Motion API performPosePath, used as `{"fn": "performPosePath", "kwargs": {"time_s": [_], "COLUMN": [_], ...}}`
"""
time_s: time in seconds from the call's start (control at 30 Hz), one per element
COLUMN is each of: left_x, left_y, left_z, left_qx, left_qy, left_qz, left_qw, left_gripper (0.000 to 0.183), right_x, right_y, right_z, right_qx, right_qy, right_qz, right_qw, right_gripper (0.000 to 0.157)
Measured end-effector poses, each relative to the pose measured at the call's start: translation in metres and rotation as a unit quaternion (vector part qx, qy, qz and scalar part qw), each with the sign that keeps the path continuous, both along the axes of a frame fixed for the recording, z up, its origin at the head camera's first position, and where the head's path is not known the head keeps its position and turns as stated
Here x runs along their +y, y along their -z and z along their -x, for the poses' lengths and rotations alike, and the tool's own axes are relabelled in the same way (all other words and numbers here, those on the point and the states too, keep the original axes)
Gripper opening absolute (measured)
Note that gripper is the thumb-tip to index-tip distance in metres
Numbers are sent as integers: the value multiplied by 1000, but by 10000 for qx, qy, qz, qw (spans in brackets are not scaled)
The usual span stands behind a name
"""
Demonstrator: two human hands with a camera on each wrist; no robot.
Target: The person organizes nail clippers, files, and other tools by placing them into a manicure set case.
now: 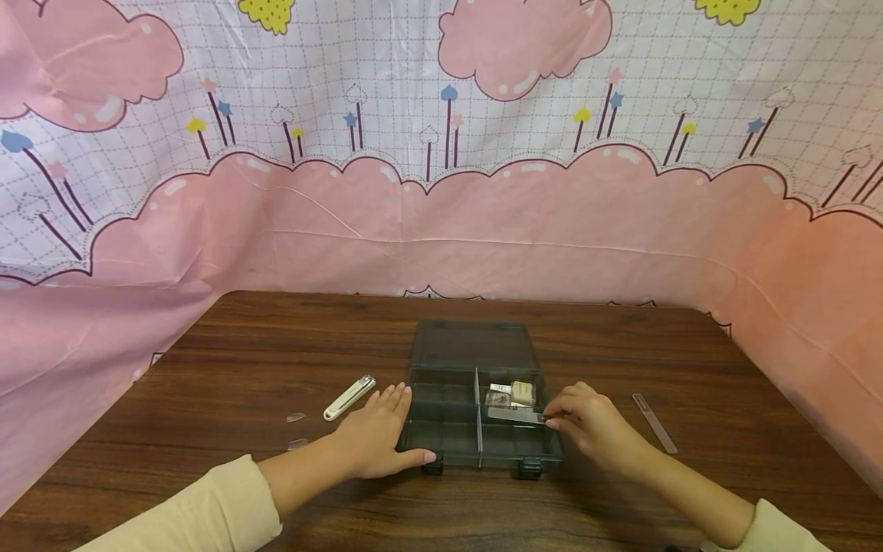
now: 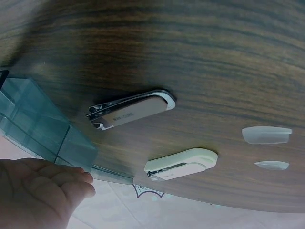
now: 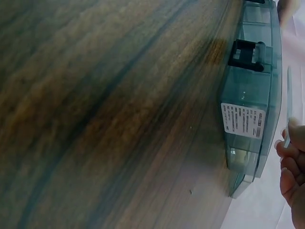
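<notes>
1. A dark see-through box (image 1: 441, 435) lies open on the brown table (image 1: 172, 475), its lid (image 1: 474, 345) folded back.
2. The left hand (image 1: 375, 435) rests against the box's left side.
3. The right hand (image 1: 592, 428) pinches a flat strip (image 1: 513, 415) above the box.
4. Little packs (image 1: 522, 393) sit in the far right part.
5. A cream nail clipper (image 1: 349, 397) and two clear bits (image 1: 296, 418) lie on the left.
6. Another strip (image 1: 656, 425) lies on the right.
7. A cloth (image 1: 331, 203) with pink clouds (image 1: 527, 46) hangs behind.
</notes>
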State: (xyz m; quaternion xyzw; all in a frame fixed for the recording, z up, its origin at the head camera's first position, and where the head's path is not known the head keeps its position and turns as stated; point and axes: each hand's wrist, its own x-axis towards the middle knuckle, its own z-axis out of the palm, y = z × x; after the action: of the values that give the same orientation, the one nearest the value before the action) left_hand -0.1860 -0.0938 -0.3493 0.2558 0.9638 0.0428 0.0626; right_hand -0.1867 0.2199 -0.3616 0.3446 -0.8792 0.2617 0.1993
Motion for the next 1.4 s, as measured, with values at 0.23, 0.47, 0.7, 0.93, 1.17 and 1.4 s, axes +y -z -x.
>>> {"fn": "performPosePath", "kwargs": {"time_s": [0.23,0.47,0.7,0.93,1.17,1.4], "left_x": [1,0,-1,-1,-1,-1], "left_y": [0,0,2,3,3,4], "left_z": [0,0,0,0,0,1], "left_qx": [19,46,45,40,42,26], "left_qy": [12,21,20,-10,19,27], "left_qz": [-44,-11,8,-22,-27,-17], "left_qw": [10000,10000,10000,10000,10000,10000], "left_gripper": [94,94,94,94,94,94], "right_x": [-3,-11,-19,-22,-22,-15], "right_y": [1,-3,0,-1,-4,-3], "right_z": [1,-1,0,2,0,-1], "right_qx": [-5,18,48,356,88,136], "right_qy": [-93,294,508,656,849,995], "right_qz": [-402,-1043,-1604,-2180,-2203,-921], "right_qw": [9991,9941,9857,9731,9717,9907], "right_gripper": [12,10,5,5,4,9]}}
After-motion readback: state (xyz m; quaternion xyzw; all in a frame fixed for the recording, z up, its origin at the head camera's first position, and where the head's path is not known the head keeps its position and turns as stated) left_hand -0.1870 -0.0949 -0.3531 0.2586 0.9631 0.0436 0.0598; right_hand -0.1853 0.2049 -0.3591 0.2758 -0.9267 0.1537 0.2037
